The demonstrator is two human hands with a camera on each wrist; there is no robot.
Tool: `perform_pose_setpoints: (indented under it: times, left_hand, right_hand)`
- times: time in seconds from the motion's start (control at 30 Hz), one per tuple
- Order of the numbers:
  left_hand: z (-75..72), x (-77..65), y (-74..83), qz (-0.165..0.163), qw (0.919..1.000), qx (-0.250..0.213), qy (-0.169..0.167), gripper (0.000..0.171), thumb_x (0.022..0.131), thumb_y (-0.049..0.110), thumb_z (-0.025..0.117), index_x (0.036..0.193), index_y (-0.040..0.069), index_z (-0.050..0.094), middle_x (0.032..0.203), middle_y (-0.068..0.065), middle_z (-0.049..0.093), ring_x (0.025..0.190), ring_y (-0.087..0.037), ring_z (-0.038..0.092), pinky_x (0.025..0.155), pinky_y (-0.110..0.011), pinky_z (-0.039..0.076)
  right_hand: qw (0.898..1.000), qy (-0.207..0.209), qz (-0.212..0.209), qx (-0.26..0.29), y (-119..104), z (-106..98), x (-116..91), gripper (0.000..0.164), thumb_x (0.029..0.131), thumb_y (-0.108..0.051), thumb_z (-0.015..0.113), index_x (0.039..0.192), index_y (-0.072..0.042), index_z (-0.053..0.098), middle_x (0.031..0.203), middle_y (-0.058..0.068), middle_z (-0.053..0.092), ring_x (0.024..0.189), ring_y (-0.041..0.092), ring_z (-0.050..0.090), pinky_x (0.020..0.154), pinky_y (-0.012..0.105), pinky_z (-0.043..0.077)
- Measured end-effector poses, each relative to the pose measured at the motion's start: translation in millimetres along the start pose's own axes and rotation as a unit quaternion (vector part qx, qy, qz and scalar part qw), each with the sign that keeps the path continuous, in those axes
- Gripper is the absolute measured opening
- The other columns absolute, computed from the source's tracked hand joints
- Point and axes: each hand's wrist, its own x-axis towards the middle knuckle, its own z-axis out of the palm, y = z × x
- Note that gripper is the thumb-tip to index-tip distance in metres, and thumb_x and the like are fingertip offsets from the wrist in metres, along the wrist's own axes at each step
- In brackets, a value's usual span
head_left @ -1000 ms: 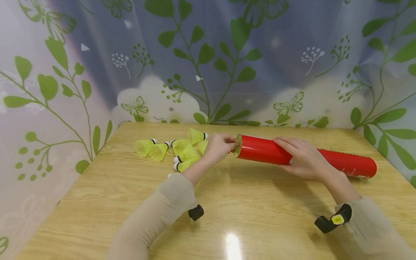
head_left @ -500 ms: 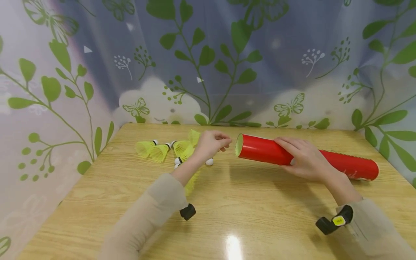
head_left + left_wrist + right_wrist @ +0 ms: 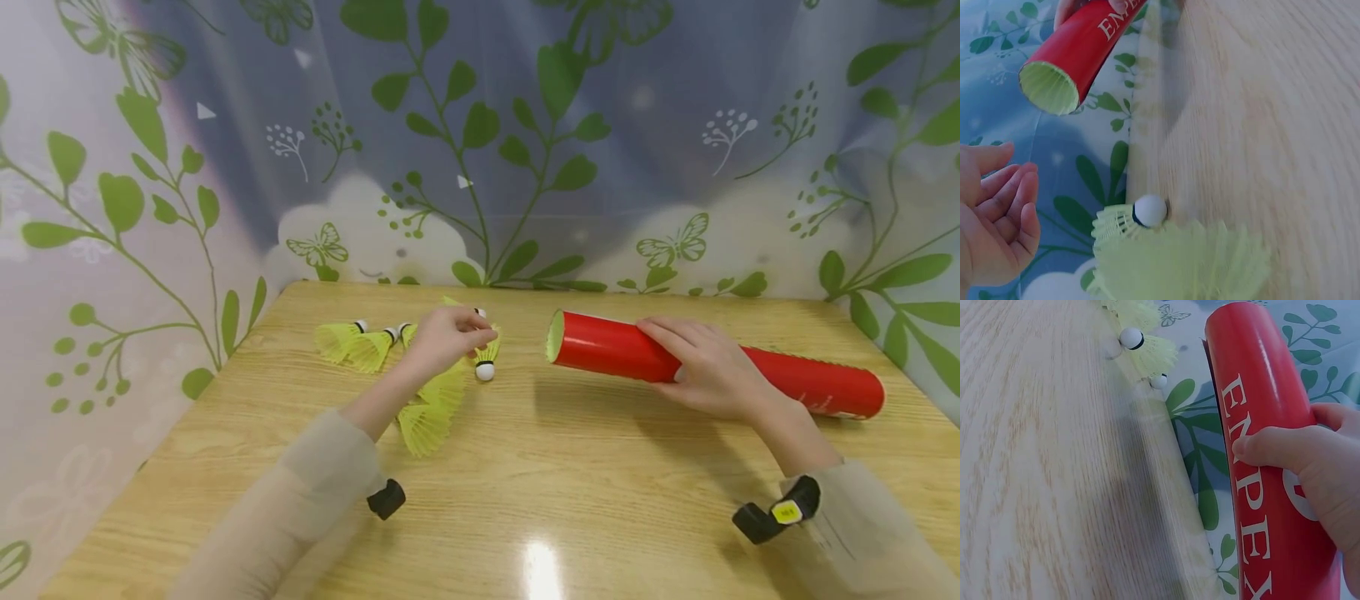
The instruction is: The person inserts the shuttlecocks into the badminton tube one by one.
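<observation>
My right hand (image 3: 708, 371) grips a red shuttlecock tube (image 3: 603, 343) about its middle, thumb along the near side. The tube lies slanted, its mouth facing left and raised over the table; in the left wrist view a pale yellow ribbed skirt (image 3: 1050, 87) shows inside the mouth. My left hand (image 3: 442, 340) hovers over a group of yellow shuttlecocks (image 3: 442, 390), fingers loosely bent and holding nothing. Close by its fingertips, one shuttlecock (image 3: 485, 369) lies with its white cork toward me. The hand and forearm hide part of the group.
Two more shuttlecocks (image 3: 370, 350) lie farther left on the wooden table (image 3: 600, 500). A curtain (image 3: 510, 167) printed with leaves and butterflies hangs behind the table's far edge and along both sides.
My left hand has drawn back from the tube's mouth, where its fingers were, and moved left over the shuttlecocks. My right hand keeps its grip, and the tube has hardly moved.
</observation>
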Motion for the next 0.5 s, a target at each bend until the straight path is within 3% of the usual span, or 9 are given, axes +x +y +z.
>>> perform_pose_setpoints:
  times: [0.2, 0.5]
  left_hand:
    - [-13.2, -13.7, -14.1, -0.015, 0.9992, 0.036, -0.009, 0.028, 0.087, 0.031, 0.065, 0.106, 0.011, 0.067, 0.091, -0.002, 0.067, 0.08, -0.025, 0.064, 0.066, -0.033, 0.05]
    - [-29.9, -34.2, -31.7, -0.029, 0.9963, 0.075, -0.029, 0.036, 0.086, 0.031, 0.066, 0.111, 0.005, 0.065, 0.092, -0.005, 0.066, 0.077, -0.021, 0.063, 0.065, -0.032, 0.05]
  right_hand:
    - [1.0, 0.009, -0.011, 0.001, 3, 3, -3, 0.084, 0.054, -0.016, 0.08, 0.131, -0.003, 0.049, 0.118, 0.017, 0.057, 0.101, 0.034, 0.054, 0.08, 0.053, 0.043]
    - [1.0, 0.0, 0.003, -0.009, 0, 2, -3, 0.083, 0.056, -0.017, 0.084, 0.13, -0.002, 0.049, 0.118, 0.017, 0.057, 0.101, 0.033, 0.054, 0.081, 0.052, 0.043]
